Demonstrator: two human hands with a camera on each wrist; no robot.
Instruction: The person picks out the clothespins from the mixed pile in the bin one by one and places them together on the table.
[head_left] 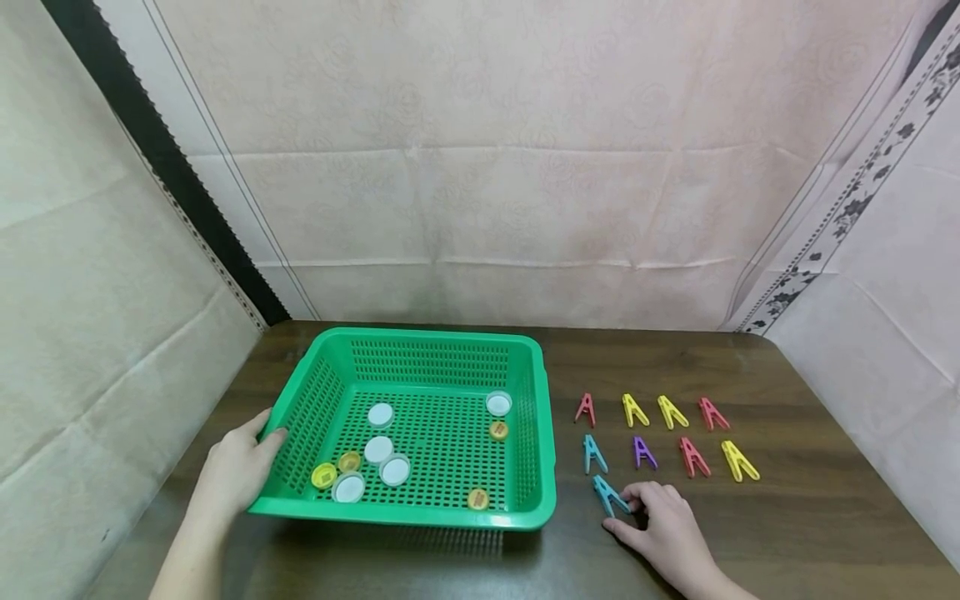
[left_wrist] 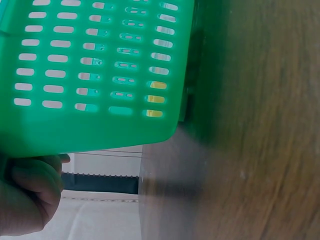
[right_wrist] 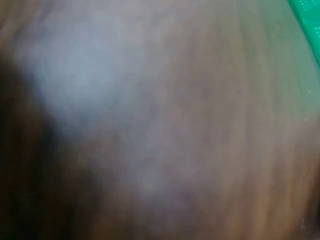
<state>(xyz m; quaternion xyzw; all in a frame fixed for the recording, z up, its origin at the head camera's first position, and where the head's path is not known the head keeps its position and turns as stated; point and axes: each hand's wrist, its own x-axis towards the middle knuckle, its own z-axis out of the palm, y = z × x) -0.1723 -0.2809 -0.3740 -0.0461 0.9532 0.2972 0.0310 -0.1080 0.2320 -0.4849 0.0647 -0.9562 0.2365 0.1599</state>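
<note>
My left hand (head_left: 238, 462) grips the left rim of a green plastic basket (head_left: 397, 514), thumb over the edge; the basket's slotted side (left_wrist: 90, 125) fills much of the left wrist view. Inside lie several white bottle caps (head_left: 378, 450) and several yellow ones (head_left: 324, 476). To the right of the basket, my right hand (head_left: 667, 529) pinches a blue clothespin (head_left: 607, 494) between thumb and fingers, low over the table. Beyond that hand are two rows of clothespins, among them a purple one (head_left: 644, 452), another blue one (head_left: 595, 455) and a large yellow one (head_left: 739, 461).
The dark wooden table (head_left: 795, 533) ends at hanging pale cloth (head_left: 480, 208) on the back and both sides. More red clothespins (head_left: 693, 457) lie near the table's right part. Blur covers most of the right wrist view, with a green basket edge (right_wrist: 309, 22) in its corner.
</note>
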